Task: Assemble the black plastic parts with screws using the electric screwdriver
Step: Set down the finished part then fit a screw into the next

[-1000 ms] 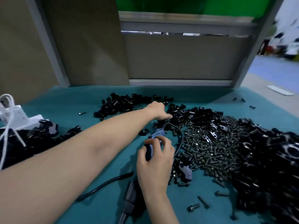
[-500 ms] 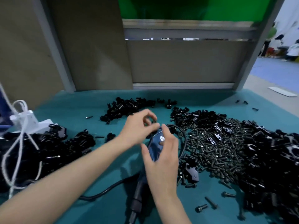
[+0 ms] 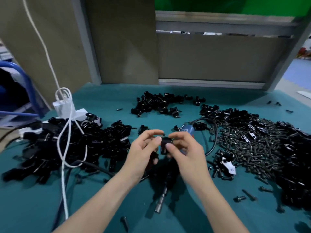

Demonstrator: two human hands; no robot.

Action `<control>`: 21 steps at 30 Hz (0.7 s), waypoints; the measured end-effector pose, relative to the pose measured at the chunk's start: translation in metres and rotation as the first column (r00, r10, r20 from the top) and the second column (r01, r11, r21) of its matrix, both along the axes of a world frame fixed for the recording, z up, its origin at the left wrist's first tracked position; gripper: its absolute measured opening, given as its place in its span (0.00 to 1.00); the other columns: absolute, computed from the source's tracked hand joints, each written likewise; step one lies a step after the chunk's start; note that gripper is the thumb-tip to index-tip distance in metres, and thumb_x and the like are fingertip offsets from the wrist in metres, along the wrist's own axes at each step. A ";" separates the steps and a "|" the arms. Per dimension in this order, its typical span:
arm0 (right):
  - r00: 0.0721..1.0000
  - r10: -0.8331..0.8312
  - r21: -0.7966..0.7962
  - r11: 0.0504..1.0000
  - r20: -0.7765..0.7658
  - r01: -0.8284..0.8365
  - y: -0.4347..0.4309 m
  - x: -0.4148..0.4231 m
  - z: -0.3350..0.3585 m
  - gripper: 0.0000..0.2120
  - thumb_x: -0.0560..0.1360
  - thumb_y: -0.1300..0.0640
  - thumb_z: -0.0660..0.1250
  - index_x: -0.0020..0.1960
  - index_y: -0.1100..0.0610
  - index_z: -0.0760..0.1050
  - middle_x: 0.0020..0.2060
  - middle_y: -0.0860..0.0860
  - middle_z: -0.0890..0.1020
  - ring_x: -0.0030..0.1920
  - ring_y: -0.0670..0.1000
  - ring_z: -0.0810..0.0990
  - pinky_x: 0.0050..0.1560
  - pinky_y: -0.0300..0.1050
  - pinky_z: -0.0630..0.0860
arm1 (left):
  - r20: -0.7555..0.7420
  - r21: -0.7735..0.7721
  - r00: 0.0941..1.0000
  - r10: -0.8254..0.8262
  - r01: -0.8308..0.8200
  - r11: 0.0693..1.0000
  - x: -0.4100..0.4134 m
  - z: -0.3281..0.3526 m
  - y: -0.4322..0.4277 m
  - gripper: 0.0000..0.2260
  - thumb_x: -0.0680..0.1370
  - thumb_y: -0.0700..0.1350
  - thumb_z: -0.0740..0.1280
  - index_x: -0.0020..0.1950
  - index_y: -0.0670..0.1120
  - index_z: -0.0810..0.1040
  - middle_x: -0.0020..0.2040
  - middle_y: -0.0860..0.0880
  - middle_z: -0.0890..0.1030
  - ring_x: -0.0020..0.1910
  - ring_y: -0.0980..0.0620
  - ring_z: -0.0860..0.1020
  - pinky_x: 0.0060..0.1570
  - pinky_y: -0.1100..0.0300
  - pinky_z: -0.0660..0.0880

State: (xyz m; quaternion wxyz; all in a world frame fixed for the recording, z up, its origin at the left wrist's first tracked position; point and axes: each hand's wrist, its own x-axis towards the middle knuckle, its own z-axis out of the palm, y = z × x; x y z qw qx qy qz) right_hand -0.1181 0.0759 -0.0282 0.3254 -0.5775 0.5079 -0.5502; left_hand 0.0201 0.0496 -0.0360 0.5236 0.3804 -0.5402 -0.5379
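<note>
Pinching a small black part (image 3: 165,146) from both sides, we hold our left hand (image 3: 144,148) and right hand (image 3: 183,148) close together over the middle of the counter (image 3: 107,98), probably to seat its pieces before a screw goes in. The screwdriver (image 3: 161,199) lies under our wrists, its tip toward the near edge and easy to reach. Screws (image 3: 252,148) are heaped toward the right edge. Spare parts (image 3: 75,145) crowd the left edge, where a white cable (image 3: 64,148) drapes over them and could snag.

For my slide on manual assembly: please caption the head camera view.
Left hand and right hand hold one black plastic part above the electric screwdriver, beside the screw pile.
</note>
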 end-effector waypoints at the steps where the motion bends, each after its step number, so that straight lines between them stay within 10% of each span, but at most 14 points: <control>1: 0.997 -0.006 0.019 1.000 0.072 0.005 0.000 -0.002 0.000 0.12 0.75 0.65 0.69 0.47 0.47 0.78 0.38 0.46 0.83 0.40 0.46 0.82 0.39 0.36 0.76 | 0.053 -0.038 0.999 -0.005 0.006 0.999 0.002 -0.001 0.002 0.11 0.74 0.40 0.66 0.53 0.53 0.79 0.40 0.53 0.78 0.36 0.56 0.73 0.36 0.63 0.74; 5: 0.919 0.065 0.093 0.990 0.389 -0.109 -0.001 -0.011 0.004 0.15 0.77 0.68 0.63 0.47 0.51 0.83 0.42 0.52 0.83 0.41 0.49 0.79 0.34 0.38 0.76 | 0.324 -0.215 0.946 0.022 0.051 0.975 0.000 -0.005 0.009 0.26 0.68 0.37 0.57 0.63 0.57 0.67 0.53 0.55 0.73 0.47 0.57 0.70 0.53 0.68 0.68; 11: 0.878 0.188 0.114 0.958 0.441 -0.263 -0.004 -0.013 0.001 0.13 0.78 0.68 0.61 0.54 0.55 0.79 0.40 0.50 0.83 0.39 0.47 0.80 0.35 0.39 0.77 | 0.334 -0.274 0.942 0.000 0.097 0.957 0.003 -0.011 0.006 0.35 0.76 0.33 0.65 0.70 0.67 0.58 0.70 0.65 0.66 0.69 0.64 0.67 0.70 0.58 0.65; 21: 0.945 0.315 0.099 0.941 0.085 -0.323 -0.002 -0.009 0.003 0.17 0.79 0.67 0.62 0.48 0.48 0.84 0.45 0.49 0.85 0.45 0.47 0.82 0.42 0.37 0.77 | 0.510 -0.070 0.803 -0.308 0.396 0.916 0.032 0.001 0.003 0.49 0.72 0.33 0.69 0.72 0.74 0.45 0.59 0.57 0.78 0.53 0.49 0.80 0.61 0.52 0.75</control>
